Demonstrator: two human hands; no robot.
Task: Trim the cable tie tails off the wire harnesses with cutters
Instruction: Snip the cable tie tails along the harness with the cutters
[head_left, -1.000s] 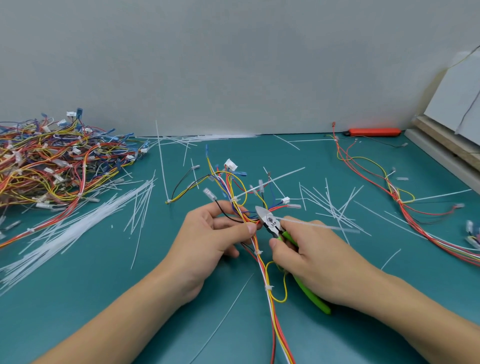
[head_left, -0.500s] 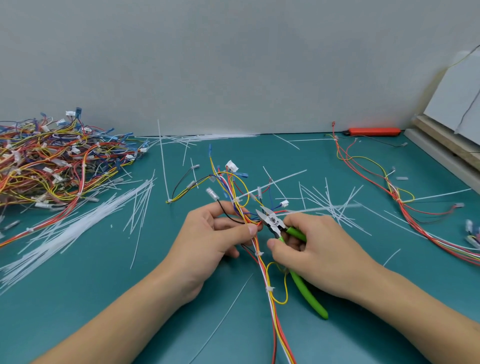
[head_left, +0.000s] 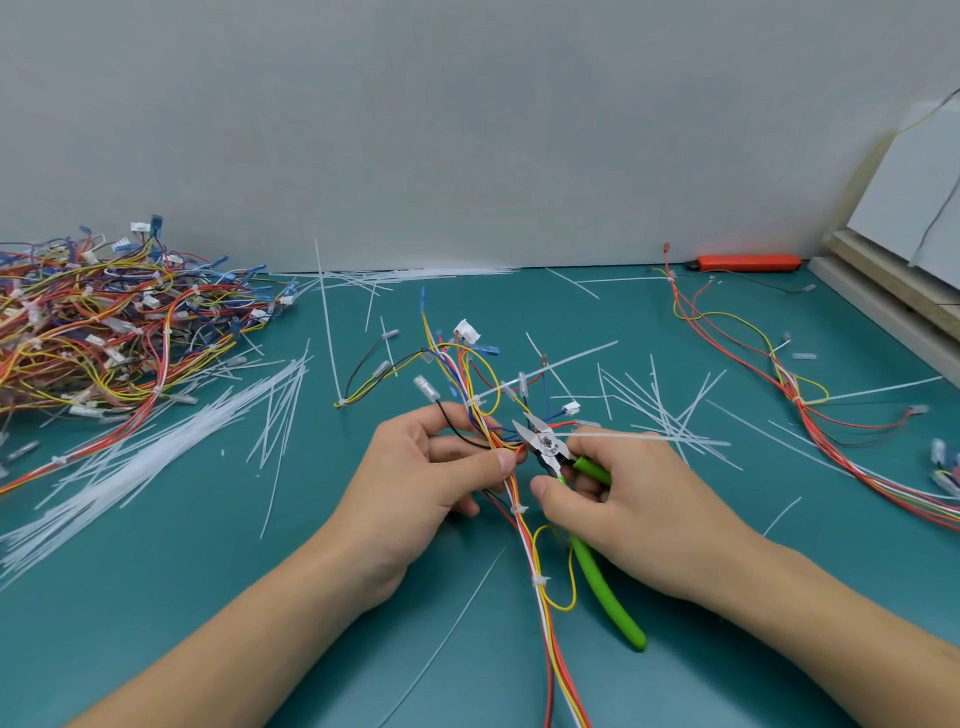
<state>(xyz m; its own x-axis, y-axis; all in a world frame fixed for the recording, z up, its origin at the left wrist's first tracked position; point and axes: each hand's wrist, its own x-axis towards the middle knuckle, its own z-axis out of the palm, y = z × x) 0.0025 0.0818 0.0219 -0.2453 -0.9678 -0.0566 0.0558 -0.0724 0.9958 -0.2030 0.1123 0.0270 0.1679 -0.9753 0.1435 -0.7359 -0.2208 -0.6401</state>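
Right hand (head_left: 628, 512) curled round the green-handled cutters (head_left: 563, 470); blades parted a little, tips pointing up-left. Left hand (head_left: 431, 478) pinches the wire harness (head_left: 524, 525) between thumb and fingers, just left of the blades. A white cut tail (head_left: 649, 437) lies across the right hand's fingers, running off to the right.

Risks, judged:
- Blades sit close beside the coloured wires; closing off-line could nick insulation instead of tie.
- Left thumb is very near the tips; a slip could catch it.
- Untrimmed tie tail (head_left: 550, 371) stands further up the harness, above the grip; easy to miss among loose offcuts on the green mat (head_left: 182, 597).
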